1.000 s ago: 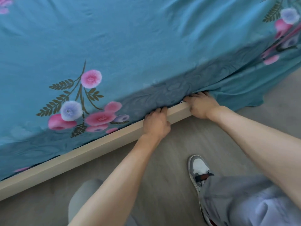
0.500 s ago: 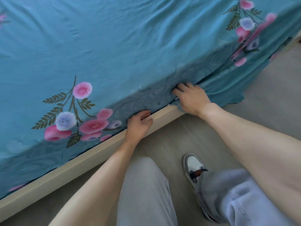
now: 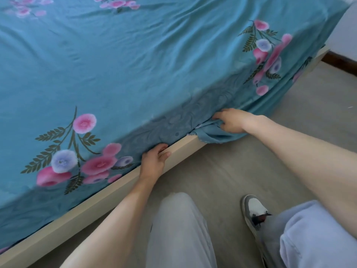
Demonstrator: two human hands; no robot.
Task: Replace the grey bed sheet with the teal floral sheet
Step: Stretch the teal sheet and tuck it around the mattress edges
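teal floral sheet (image 3: 135,64) covers bed. left hand (image 3: 153,162) curled over bed rail (image 3: 108,198), fingertips at sheet edge. right hand (image 3: 230,120) clutching loose sheet fold.

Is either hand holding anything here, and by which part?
The right hand grips the teal floral sheet at its loose hanging edge. The left hand rests at the bed frame, fingers at the tucked edge; a grip cannot be told.
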